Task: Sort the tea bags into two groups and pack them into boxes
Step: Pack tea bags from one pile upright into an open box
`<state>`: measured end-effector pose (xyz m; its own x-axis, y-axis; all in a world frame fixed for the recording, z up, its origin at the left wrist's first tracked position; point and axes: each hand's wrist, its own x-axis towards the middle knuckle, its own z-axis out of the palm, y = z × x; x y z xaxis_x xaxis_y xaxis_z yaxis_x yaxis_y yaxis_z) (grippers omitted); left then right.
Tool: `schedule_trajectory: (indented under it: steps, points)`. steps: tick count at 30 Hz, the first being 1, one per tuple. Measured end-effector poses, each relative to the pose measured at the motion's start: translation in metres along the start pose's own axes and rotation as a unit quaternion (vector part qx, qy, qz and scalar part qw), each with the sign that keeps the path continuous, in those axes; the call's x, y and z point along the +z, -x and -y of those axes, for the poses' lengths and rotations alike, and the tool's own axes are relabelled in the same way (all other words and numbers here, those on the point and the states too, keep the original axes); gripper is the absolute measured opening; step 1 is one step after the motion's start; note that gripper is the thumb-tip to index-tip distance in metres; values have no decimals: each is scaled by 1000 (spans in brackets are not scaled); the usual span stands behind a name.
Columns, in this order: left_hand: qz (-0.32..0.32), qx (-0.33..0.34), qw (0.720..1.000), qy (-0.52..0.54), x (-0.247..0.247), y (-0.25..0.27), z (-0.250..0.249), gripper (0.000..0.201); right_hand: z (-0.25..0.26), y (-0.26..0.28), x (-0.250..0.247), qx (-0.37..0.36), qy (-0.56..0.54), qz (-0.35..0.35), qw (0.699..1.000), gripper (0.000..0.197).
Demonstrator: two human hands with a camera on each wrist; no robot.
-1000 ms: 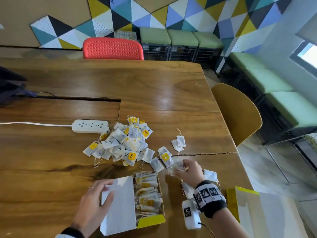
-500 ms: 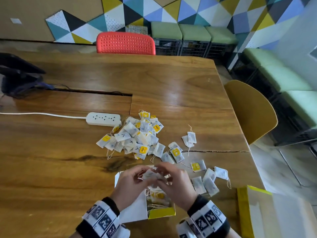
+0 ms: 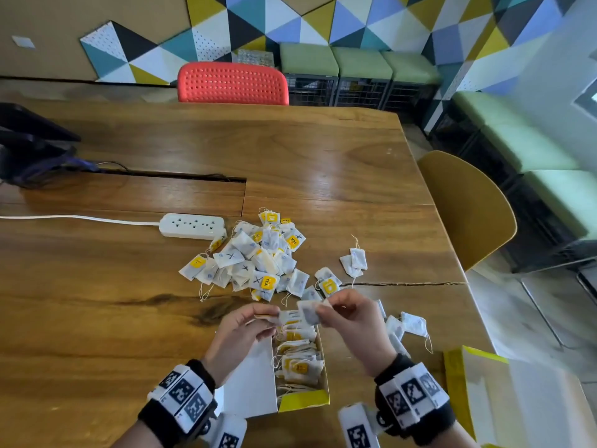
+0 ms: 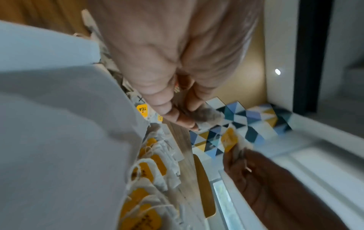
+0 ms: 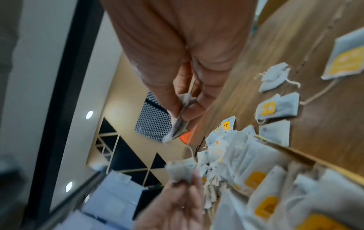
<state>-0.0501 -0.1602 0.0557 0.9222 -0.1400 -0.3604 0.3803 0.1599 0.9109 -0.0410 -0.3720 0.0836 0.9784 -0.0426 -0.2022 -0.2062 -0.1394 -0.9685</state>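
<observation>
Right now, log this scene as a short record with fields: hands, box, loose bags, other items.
left hand: pinches a tea bag above the open box
right hand: pinches another tea bag
open box: between the hands, yellow front wall, packed with a row of yellow-tagged bags
pile of tea bags: loose on the wooden table beyond the box
small group of bags: to the right of the right hand
second box: near right corner, contents not visible
power strip: left of the pile
</observation>
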Motion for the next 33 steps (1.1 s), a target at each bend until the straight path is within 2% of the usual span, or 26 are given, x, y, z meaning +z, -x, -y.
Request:
schedule_trajectory:
  steps: [3, 6, 9, 13, 16, 17, 19, 22, 23, 25, 27, 29, 31, 33]
  points:
    - [19, 88, 989, -118, -2, -3, 3, 43, 9, 0, 2, 94, -147, 21, 984, 12]
    - [22, 117, 974, -192, -2, -5, 7, 43, 11, 1, 5, 137, -226, 55, 963, 12]
    - [30, 118, 978, -170, 6, -4, 4, 46, 8, 4, 12, 131, -154, 83, 976, 19]
    - [-3, 125, 976, -179, 13, -1, 3, 33, -2, 6, 23, 104, -62, 35, 992, 18]
    - [16, 52, 995, -84, 19, 3, -4, 21, -6, 5, 24, 108, -43, 10, 993, 21]
    - [15, 43, 997, -65, 21, 4, -6, 16, -6, 5, 24, 114, -49, 7, 992, 21]
    - [-9, 60, 993, -96, 22, 4, -7, 20, -5, 6, 23, 117, -81, 13, 990, 22]
    - [-20, 53, 995, -85, 26, 4, -7, 9, -3, 6, 20, 50, -69, -19, 996, 22]
    - [-18, 34, 998, -59, 27, 3, -8, 10, -2, 5, 18, 12, -46, -44, 998, 23]
    - [-17, -15, 1000, -12, 30, 3, -12, 23, 1, 0, 14, -69, -19, -72, 995, 22]
    - [-10, -54, 998, 21, 33, 3, -17, 38, 0, -4, 13, -136, -25, -46, 989, 22]
    - [-1, -60, 998, 32, 34, 3, -20, 46, -4, -6, 13, -190, 2, -10, 982, 19]
    - [3, -48, 998, 32, 35, 2, -22, 41, -8, -5, 12, -249, 57, 24, 966, 11]
    - [1, -32, 999, 4, 33, 0, -22, 31, -11, -3, 10, -279, 85, 60, 955, 14]
